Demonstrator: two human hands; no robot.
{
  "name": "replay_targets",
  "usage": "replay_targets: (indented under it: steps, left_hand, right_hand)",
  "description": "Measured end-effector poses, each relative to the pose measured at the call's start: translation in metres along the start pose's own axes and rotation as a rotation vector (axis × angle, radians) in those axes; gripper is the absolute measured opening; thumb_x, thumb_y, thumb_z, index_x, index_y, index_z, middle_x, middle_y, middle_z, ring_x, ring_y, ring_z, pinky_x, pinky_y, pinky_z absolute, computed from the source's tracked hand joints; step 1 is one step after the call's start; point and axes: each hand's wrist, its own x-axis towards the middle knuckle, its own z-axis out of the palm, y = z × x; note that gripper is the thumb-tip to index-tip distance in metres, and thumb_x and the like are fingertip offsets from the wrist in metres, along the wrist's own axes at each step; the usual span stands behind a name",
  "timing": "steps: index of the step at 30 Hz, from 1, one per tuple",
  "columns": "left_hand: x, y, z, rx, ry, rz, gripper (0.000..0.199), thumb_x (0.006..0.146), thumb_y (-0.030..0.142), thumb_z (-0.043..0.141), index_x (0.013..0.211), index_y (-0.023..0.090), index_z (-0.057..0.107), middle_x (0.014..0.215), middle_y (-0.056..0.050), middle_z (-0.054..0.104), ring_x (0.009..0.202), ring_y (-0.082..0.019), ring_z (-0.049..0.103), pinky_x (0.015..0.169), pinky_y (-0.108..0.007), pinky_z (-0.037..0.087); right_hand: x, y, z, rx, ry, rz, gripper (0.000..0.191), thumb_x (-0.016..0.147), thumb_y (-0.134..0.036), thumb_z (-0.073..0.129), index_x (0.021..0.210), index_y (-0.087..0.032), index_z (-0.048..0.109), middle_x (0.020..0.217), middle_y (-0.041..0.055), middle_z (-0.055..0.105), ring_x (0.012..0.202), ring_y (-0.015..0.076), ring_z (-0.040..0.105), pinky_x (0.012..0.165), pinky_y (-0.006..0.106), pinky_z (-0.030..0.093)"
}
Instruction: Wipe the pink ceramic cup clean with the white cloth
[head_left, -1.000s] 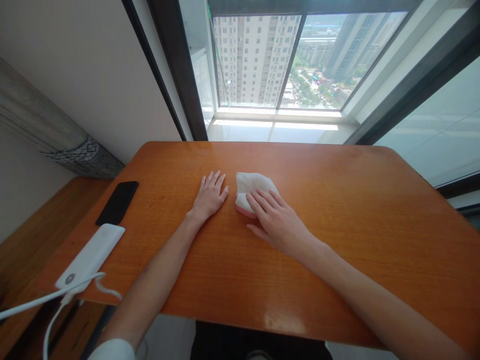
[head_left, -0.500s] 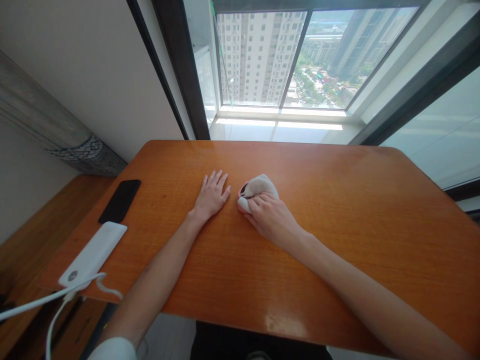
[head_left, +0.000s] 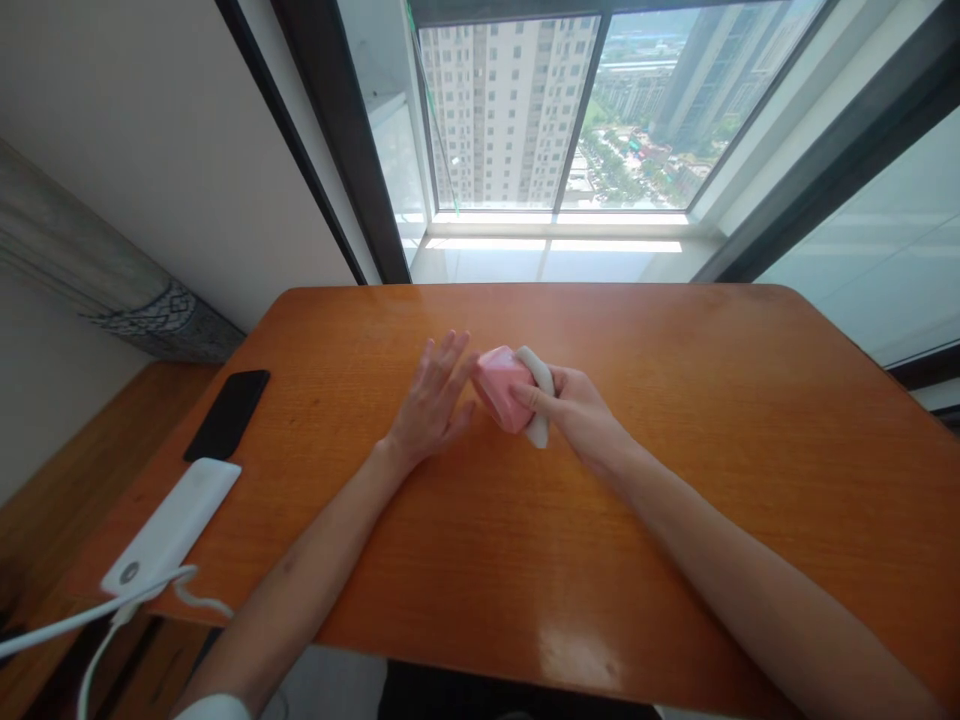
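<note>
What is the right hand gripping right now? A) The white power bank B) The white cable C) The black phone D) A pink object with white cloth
D: the right hand is closed around the pink object, with the white cloth pressed against its side.

The phone (head_left: 226, 415) lies at the left side of the worktop (head_left: 645, 560), behind the power bank (head_left: 171, 526). A cable (head_left: 90, 620) runs from the power bank past the near edge. The cloth-wrapped block (head_left: 502, 385) is centred between the left hand (head_left: 431, 405) and right hand (head_left: 574, 410). The window (head_left: 510, 120) stands beyond the far edge.
</note>
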Motion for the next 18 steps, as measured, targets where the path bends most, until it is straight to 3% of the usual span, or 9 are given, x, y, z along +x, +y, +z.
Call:
replay_targets:
  steps: [3, 6, 10, 14, 18]
  left_hand:
    - [-0.004, 0.013, 0.002, -0.038, -0.129, 0.178, 0.062, 0.095, 0.071, 0.059, 0.147, 0.038, 0.065, 0.176, -0.006, 0.050, 0.176, -0.038, 0.020, 0.142, -0.073, 0.009]
    - [-0.005, 0.021, 0.001, -0.098, -0.210, 0.281, 0.057, 0.083, 0.081, 0.067, 0.126, 0.045, 0.076, 0.162, -0.001, 0.065, 0.170, -0.042, 0.036, 0.139, -0.079, 0.007]
    - [-0.006, 0.021, -0.003, -0.046, -0.309, 0.222, 0.055, 0.080, 0.082, 0.068, 0.118, 0.044, 0.079, 0.156, -0.001, 0.071, 0.166, -0.041, 0.044, 0.140, -0.077, 0.012]
    - [-0.009, 0.015, -0.002, -0.020, -0.374, 0.182, 0.052, 0.080, 0.080, 0.068, 0.116, 0.043, 0.079, 0.156, -0.002, 0.071, 0.164, -0.039, 0.046, 0.141, -0.069, 0.025]
    - [-0.017, 0.008, 0.005, -0.011, -0.336, 0.160, 0.058, 0.074, 0.081, 0.067, 0.112, 0.039, 0.079, 0.158, -0.006, 0.069, 0.167, -0.040, 0.041, 0.139, -0.067, 0.031]
  right_hand:
    - [0.001, 0.002, 0.004, 0.323, -0.035, 0.118, 0.049, 0.079, -0.061, 0.095, 0.092, -0.017, 0.078, 0.078, 0.0031, 0.077, 0.065, 0.0153, 0.064, 0.061, 0.027, 0.047]
    - [0.002, 0.011, 0.008, 0.504, -0.121, 0.248, 0.049, 0.079, -0.056, 0.097, 0.104, -0.018, 0.080, 0.091, 0.0042, 0.081, 0.075, 0.0169, 0.070, 0.068, 0.027, 0.054]
    - [0.000, 0.021, 0.012, 0.581, -0.246, 0.304, 0.044, 0.082, -0.050, 0.096, 0.109, -0.018, 0.081, 0.096, 0.0036, 0.082, 0.079, 0.0170, 0.074, 0.074, 0.027, 0.059]
    - [-0.002, 0.031, 0.016, 0.625, -0.232, 0.300, 0.040, 0.086, -0.047, 0.091, 0.113, -0.020, 0.080, 0.100, 0.0047, 0.083, 0.083, 0.0187, 0.076, 0.078, 0.028, 0.061]
    - [-0.005, 0.040, 0.014, 0.669, -0.208, 0.325, 0.039, 0.088, -0.037, 0.076, 0.122, -0.018, 0.077, 0.116, 0.0124, 0.084, 0.098, 0.0283, 0.079, 0.092, 0.042, 0.065]
